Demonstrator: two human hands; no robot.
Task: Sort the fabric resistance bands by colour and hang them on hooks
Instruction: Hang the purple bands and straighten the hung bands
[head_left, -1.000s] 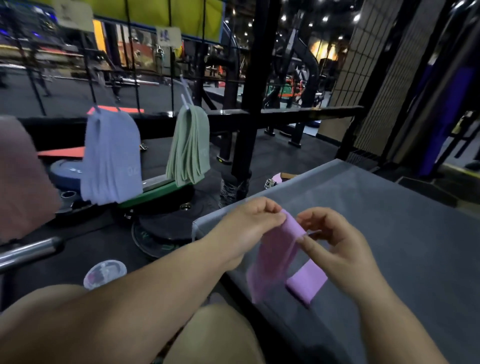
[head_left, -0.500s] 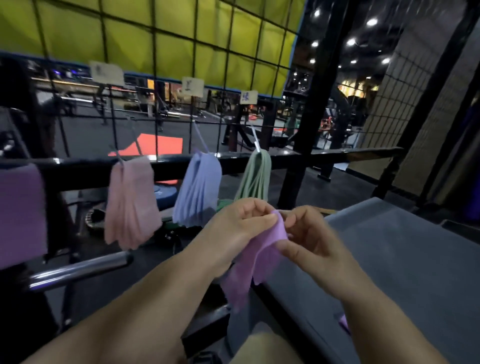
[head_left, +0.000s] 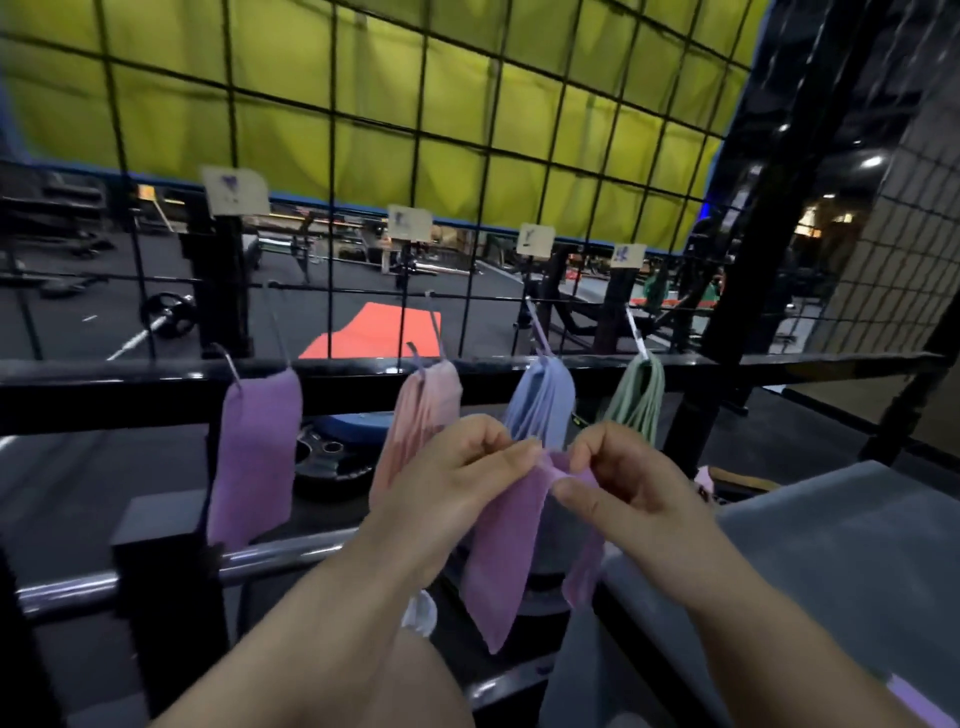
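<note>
Band (head_left: 511, 551), purple, hung limp before the rail (head_left: 104, 387), its top edge pinched by the left grip (head_left: 457, 478) and right grip (head_left: 623, 483). Soft and light, it probably wanted holding open at that edge.

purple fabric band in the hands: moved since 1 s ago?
Yes. The purple fabric band has gone left, off the grey padded bench, and up toward the black horizontal rail.

Dim gym, ceiling spotlights upper right, soft blur, wide-angle edge warping
</note>
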